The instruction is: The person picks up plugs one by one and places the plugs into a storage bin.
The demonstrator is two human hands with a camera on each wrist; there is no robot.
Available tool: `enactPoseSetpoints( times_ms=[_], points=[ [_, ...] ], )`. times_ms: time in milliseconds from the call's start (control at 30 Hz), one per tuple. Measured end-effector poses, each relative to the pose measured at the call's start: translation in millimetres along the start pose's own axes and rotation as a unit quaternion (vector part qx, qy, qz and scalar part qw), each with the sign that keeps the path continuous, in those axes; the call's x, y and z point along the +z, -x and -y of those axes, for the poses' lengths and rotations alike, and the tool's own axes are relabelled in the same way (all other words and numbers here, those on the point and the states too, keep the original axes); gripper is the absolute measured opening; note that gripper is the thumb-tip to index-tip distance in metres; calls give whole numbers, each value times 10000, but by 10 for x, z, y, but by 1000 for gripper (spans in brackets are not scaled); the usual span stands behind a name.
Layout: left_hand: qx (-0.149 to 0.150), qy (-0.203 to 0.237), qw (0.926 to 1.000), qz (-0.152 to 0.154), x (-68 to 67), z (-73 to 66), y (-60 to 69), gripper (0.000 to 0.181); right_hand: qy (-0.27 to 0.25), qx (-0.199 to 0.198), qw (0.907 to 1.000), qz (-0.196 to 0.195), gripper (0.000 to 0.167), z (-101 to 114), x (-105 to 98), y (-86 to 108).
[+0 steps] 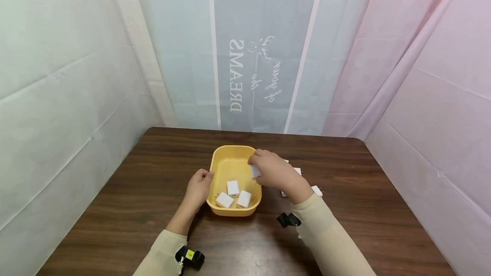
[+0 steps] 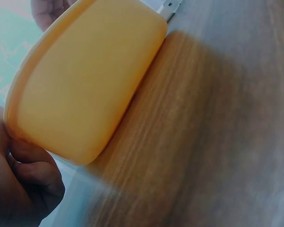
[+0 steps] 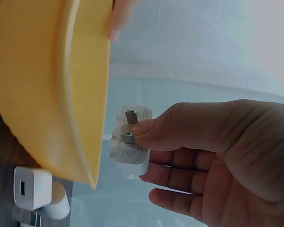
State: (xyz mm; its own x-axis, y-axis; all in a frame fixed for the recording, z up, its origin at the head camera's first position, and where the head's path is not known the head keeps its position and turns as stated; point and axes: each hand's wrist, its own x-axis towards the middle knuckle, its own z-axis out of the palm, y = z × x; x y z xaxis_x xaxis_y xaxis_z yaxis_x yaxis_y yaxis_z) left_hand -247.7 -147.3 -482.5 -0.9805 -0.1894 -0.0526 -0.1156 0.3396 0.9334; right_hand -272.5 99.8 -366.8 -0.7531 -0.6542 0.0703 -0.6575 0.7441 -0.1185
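Observation:
A yellow plastic bin stands on the table, with three white USB charger plugs lying at its near end. My left hand pinches the bin's left rim between thumb and curled fingers, as the left wrist view also shows. Over the bin's right rim, my right hand holds another white charger plug between thumb and fingers. In the right wrist view its two metal prongs face the camera, and the plug is apart from the bin wall.
Several more white charger plugs lie on the dark wooden table right of the bin, partly hidden behind my right hand. Hanging cloth with mirrored lettering borders the table's back, and pale cloth walls stand at both sides.

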Motion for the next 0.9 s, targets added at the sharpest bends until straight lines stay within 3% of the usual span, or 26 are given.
enactPoseSetpoints(
  times_ms=[333,900],
  points=[
    [-29,59,10000,42,-13,-21,-5,32,227,-302,9990,230,41,98,132,-195],
    [58,223,9997,43,12,32,15,33,643,-555,9957,368,30,124,352,-332]
  ],
)
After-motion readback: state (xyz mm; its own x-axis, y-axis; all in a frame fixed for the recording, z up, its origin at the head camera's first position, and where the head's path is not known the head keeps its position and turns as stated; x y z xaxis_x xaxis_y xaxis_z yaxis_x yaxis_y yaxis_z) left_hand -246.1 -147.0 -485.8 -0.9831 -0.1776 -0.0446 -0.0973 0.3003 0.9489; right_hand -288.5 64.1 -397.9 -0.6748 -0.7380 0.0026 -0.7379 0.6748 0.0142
